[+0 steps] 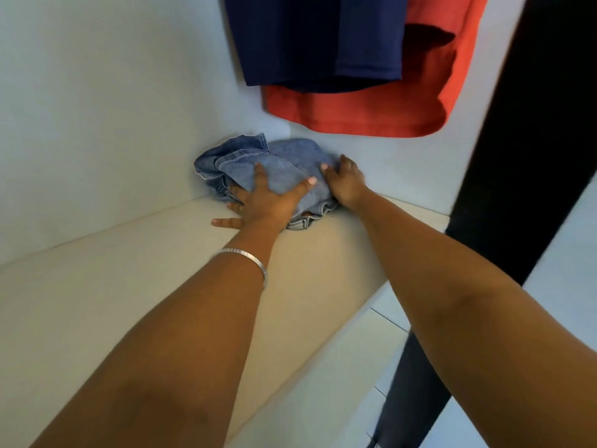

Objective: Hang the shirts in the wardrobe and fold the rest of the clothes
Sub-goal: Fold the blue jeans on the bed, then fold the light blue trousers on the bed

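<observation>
Folded blue jeans (284, 166) lie in the back corner of the white wardrobe floor (129, 302). My left hand (265, 202) lies flat on their front left part, fingers spread, with one finger on the floor beside them. At the right side of the jeans my right hand (345, 182) rests with its fingers against the denim. A navy shirt (310, 40) hangs above, and a red shirt (420, 101) hangs behind it.
White wardrobe walls (97, 108) close in at the left and back. A dark vertical edge (529, 124) of the wardrobe stands at the right. Pale floor tiles (391, 321) show below the shelf edge.
</observation>
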The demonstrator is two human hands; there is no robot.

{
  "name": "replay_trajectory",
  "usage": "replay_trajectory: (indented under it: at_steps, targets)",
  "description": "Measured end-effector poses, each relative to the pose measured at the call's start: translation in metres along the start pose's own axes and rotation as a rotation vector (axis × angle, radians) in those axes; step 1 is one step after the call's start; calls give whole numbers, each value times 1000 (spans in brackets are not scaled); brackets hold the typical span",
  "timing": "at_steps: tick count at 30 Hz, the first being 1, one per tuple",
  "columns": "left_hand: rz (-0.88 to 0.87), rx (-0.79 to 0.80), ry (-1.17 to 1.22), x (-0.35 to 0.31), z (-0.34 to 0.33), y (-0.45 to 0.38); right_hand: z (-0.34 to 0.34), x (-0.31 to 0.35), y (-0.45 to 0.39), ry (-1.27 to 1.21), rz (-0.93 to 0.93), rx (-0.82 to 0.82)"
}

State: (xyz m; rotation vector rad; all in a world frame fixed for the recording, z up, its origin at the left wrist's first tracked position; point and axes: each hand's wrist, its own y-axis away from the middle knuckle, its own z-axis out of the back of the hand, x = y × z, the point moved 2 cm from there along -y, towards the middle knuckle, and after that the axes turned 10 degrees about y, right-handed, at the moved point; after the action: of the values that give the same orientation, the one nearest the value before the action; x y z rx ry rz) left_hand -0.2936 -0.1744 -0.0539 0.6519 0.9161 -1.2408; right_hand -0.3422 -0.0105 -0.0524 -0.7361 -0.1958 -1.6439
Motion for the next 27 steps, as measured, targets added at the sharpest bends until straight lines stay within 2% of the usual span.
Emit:
replay_trajectory:
  at_steps: [4, 7, 11, 13, 16, 20, 23, 27]
  targets:
    - [-101, -62, 23, 3, 12, 21, 24, -15, 46, -301, -160, -29]
    - [-136, -49, -6, 5, 15, 42, 44, -23, 92, -333, -164, -22]
    - [-150, -50, -159, 1, 8, 87, 62, -30, 161, -388, -145, -39]
    - [-181, -22, -205, -8, -2, 118, 68, -38, 205, -407, -144, -91]
    - [-419, 102, -251, -22, -27, 179, 64, -80, 285, -363, -274, -202]
    - [-721, 304, -326, -7, -74, 270, 45, -160, 392, -265, -514, -122]
    - [-771, 468, -377, 36, -128, 320, 34, -222, 448, -210, -658, -69]
    - [-655, 700, -522, 113, -195, 358, 11, -293, 495, -135, -780, 63]
